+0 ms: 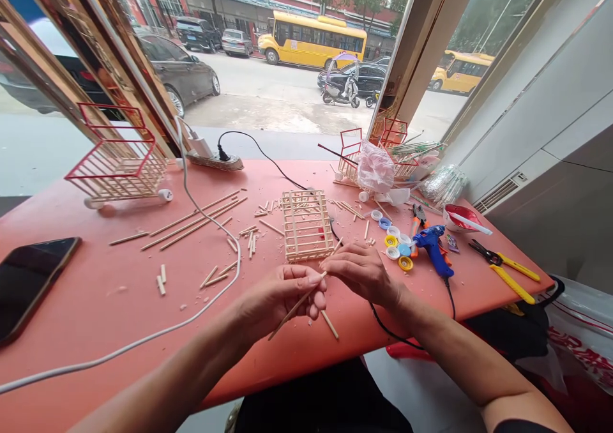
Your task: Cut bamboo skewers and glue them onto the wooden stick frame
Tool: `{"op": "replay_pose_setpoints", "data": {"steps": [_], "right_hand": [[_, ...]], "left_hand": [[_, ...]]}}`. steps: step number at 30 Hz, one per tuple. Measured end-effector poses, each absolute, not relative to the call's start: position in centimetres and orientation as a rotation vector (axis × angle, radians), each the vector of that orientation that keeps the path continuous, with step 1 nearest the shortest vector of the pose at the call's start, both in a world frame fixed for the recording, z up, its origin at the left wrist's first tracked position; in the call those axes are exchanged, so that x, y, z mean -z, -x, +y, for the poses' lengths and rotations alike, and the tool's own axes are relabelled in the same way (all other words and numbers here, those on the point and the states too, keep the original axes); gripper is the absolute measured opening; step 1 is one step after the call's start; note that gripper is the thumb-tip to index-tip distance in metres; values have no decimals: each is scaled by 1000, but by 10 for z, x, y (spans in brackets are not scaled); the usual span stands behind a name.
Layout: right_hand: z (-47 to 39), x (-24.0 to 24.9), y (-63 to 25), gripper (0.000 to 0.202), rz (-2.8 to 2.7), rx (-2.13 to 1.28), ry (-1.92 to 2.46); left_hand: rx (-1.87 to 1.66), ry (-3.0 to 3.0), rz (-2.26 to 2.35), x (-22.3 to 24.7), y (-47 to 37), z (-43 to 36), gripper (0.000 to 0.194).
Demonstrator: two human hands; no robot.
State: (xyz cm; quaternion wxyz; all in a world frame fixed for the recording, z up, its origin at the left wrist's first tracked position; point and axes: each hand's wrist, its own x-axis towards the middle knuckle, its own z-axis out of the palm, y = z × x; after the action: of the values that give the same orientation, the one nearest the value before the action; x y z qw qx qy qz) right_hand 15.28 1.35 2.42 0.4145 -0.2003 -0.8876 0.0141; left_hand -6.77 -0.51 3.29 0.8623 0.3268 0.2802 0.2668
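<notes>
My left hand pinches a thin wooden stick between thumb and fingers, its lower end slanting toward me. Against it, my right hand has its fingers closed around the stick's upper part; a thin tip shows beyond them. Whether that tip belongs to the same stick is hard to tell. Just beyond the hands lies a small slatted frame of wooden sticks. Another loose stick rests on the table below my right hand.
Cut sticks lie scattered on the pink table. Right stand bottle caps, a blue glue gun and yellow-handled pliers. A white cable, phone, finished stick cart and power strip are left.
</notes>
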Motion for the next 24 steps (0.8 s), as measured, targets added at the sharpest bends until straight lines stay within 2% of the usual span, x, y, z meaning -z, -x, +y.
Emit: {"op": "replay_pose_setpoints", "data": {"steps": [6, 16, 24], "right_hand": [[14, -26, -153, 8, -2206, -15, 571], [13, -29, -156, 7, -2232, -27, 628], [13, -29, -157, 10, -2260, 4, 566]], "left_hand": [[-578, -755, 558, -36, 70, -4, 43], [-686, -890, 638, -36, 70, -5, 32], [-698, -888, 623, -35, 70, -5, 31]]}}
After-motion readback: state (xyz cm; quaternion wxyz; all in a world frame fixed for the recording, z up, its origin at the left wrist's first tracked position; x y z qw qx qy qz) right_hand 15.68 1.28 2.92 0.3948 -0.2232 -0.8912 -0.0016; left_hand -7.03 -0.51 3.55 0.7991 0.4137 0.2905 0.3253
